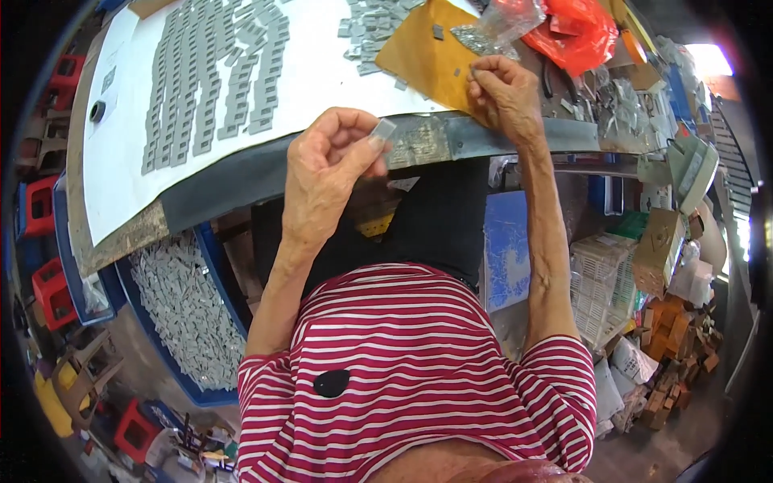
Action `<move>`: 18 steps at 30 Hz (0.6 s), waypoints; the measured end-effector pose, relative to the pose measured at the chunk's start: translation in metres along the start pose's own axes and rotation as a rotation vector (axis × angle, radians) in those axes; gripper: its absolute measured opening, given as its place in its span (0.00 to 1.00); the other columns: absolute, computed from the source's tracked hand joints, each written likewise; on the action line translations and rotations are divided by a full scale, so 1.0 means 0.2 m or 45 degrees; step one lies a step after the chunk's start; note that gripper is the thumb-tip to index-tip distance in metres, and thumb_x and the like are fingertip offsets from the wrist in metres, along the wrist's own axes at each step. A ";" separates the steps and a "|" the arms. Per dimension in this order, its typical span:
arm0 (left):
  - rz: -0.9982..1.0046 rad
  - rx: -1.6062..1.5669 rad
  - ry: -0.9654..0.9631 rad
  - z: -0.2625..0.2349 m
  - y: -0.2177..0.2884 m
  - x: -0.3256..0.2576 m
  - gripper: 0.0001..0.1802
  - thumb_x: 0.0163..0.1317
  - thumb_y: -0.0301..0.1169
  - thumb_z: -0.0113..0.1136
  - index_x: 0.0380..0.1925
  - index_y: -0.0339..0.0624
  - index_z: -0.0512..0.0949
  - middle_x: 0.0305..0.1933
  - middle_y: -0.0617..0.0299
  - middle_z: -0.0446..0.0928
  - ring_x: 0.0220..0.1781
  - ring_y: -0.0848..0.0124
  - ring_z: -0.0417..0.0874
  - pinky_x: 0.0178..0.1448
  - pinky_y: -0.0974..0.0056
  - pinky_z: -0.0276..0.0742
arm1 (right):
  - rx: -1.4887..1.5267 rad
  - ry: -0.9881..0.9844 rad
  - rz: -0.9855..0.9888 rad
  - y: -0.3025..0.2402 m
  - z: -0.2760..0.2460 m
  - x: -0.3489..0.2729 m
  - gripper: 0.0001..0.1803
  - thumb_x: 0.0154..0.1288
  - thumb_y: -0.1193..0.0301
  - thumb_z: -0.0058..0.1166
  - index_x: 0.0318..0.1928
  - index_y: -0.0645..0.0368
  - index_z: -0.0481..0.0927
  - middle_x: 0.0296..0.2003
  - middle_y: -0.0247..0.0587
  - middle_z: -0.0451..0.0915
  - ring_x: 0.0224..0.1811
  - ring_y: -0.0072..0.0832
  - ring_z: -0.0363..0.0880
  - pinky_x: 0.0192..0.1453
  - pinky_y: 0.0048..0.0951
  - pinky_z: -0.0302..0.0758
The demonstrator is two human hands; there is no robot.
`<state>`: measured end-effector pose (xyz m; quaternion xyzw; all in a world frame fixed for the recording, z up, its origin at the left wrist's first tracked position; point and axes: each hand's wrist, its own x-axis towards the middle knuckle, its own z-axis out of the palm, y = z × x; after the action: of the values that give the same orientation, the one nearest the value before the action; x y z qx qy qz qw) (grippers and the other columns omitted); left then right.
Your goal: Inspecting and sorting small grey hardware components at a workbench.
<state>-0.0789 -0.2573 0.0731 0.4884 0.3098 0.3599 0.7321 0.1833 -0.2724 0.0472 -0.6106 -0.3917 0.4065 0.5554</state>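
Observation:
Over the table's front edge, my left hand point(326, 165) pinches a small grey rectangular plastic piece point(384, 129) between thumb and fingers. My right hand point(509, 95) is above the right side of a yellow-brown sheet point(427, 52), its thumb and index finger pressed together. Whatever is between those fingertips is too small to make out. A few tiny dark bits lie on the sheet, and a heap of small shiny metal parts point(477, 38) in clear plastic lies at its far right. Long rows of grey plastic pieces point(217, 72) cover white paper at the left.
More loose grey pieces point(372, 28) lie behind the sheet. A red plastic bag point(576, 36) sits at the far right. Below the table on the left stands a blue bin point(221, 282) full of grey parts. White crates point(600, 282) and cardboard boxes point(659, 249) are stacked at right.

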 end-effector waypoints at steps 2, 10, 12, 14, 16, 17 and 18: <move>0.005 -0.063 0.015 0.00 -0.02 0.02 0.08 0.58 0.24 0.53 0.37 0.33 0.71 0.30 0.59 0.77 0.25 0.79 0.75 0.33 0.76 0.72 | 0.008 0.000 -0.023 -0.01 0.00 0.00 0.08 0.59 0.76 0.50 0.37 0.69 0.73 0.22 0.37 0.75 0.20 0.16 0.70 0.22 0.13 0.67; 0.008 -0.221 0.017 -0.03 -0.05 0.04 0.11 0.59 0.25 0.52 0.41 0.33 0.71 0.28 0.57 0.78 0.23 0.79 0.75 0.30 0.75 0.72 | -0.074 -0.027 -0.071 -0.05 0.02 -0.02 0.10 0.59 0.76 0.51 0.41 0.67 0.74 0.27 0.35 0.75 0.23 0.14 0.70 0.23 0.13 0.67; 0.031 -0.209 0.000 -0.04 -0.05 0.04 0.13 0.59 0.27 0.52 0.44 0.33 0.70 0.28 0.57 0.78 0.23 0.79 0.75 0.30 0.75 0.72 | 0.010 -0.058 -0.077 -0.07 0.04 -0.03 0.11 0.58 0.77 0.51 0.42 0.68 0.74 0.27 0.34 0.74 0.23 0.13 0.69 0.23 0.13 0.66; 0.052 -0.196 -0.019 -0.04 -0.05 0.04 0.16 0.59 0.28 0.53 0.47 0.33 0.70 0.29 0.57 0.78 0.23 0.78 0.74 0.31 0.74 0.72 | 0.043 -0.059 -0.061 -0.05 0.03 -0.03 0.11 0.58 0.77 0.51 0.42 0.68 0.75 0.27 0.33 0.74 0.23 0.13 0.69 0.23 0.12 0.66; 0.021 -0.233 -0.049 -0.05 -0.05 0.05 0.17 0.60 0.28 0.52 0.49 0.34 0.70 0.30 0.57 0.78 0.24 0.78 0.75 0.32 0.74 0.73 | 0.076 -0.059 -0.044 -0.04 0.03 -0.02 0.11 0.58 0.77 0.51 0.41 0.68 0.75 0.26 0.33 0.74 0.23 0.12 0.69 0.24 0.12 0.66; 0.021 -0.233 -0.047 -0.05 -0.05 0.05 0.17 0.60 0.28 0.52 0.49 0.34 0.70 0.30 0.57 0.78 0.24 0.78 0.75 0.32 0.74 0.73 | 0.045 -0.041 -0.049 -0.04 0.04 -0.02 0.10 0.58 0.77 0.51 0.41 0.68 0.76 0.25 0.33 0.74 0.22 0.13 0.69 0.24 0.12 0.66; -0.001 -0.273 -0.048 -0.05 -0.05 0.06 0.16 0.60 0.28 0.51 0.48 0.34 0.70 0.30 0.56 0.78 0.25 0.78 0.76 0.33 0.74 0.74 | 0.014 -0.023 -0.053 -0.03 0.04 -0.02 0.10 0.58 0.77 0.51 0.40 0.68 0.76 0.24 0.33 0.74 0.22 0.13 0.69 0.24 0.12 0.66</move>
<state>-0.0778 -0.2461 0.0591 0.4140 0.2559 0.3813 0.7860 0.1741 -0.2728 0.0540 -0.5954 -0.4072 0.4027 0.5636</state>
